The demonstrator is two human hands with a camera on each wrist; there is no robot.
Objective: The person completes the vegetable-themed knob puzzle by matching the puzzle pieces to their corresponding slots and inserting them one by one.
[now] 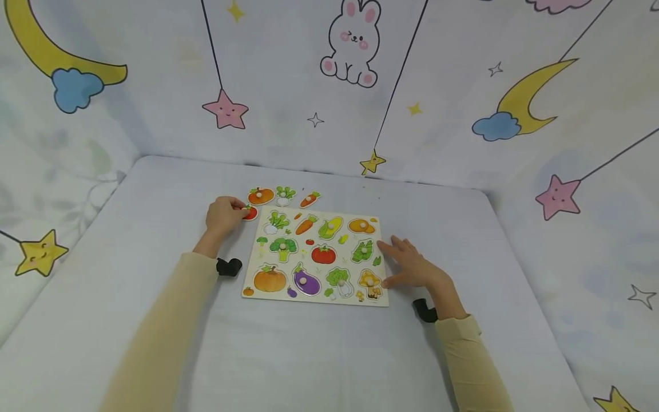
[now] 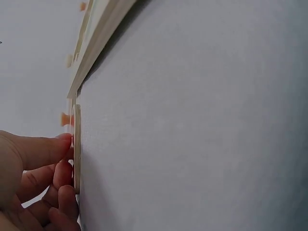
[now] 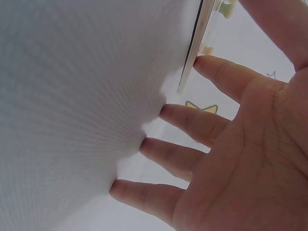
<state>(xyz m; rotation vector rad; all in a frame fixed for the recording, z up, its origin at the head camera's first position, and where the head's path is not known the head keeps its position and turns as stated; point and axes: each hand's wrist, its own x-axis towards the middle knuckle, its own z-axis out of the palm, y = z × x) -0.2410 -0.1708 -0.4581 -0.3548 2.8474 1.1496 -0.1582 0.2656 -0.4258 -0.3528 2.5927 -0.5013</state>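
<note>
My left hand [image 1: 222, 216] is at the far left corner of a wooden vegetable puzzle board [image 1: 294, 265]. Thumb and curled fingers [image 2: 62, 171] pinch the near part of a tomato puzzle piece [image 1: 250, 213], which lies beside the board; its knob [image 2: 65, 119] sticks up past the thumb. A pumpkin piece [image 1: 261, 196], a white radish piece [image 1: 284, 195] and a carrot piece [image 1: 310, 199] lie just behind. At the board's right edge rests my right hand [image 1: 414, 266], fingers spread, with one fingertip [image 3: 199, 61] against the edge and others on the cloth.
Knobbed pieces such as corn [image 1: 330, 228], broccoli [image 1: 283, 247] and eggplant [image 1: 306, 281] sit in the board. A white cloth covers the table [image 1: 309, 355]. A patterned curtain [image 1: 288, 68] rises behind its far edge and at both sides.
</note>
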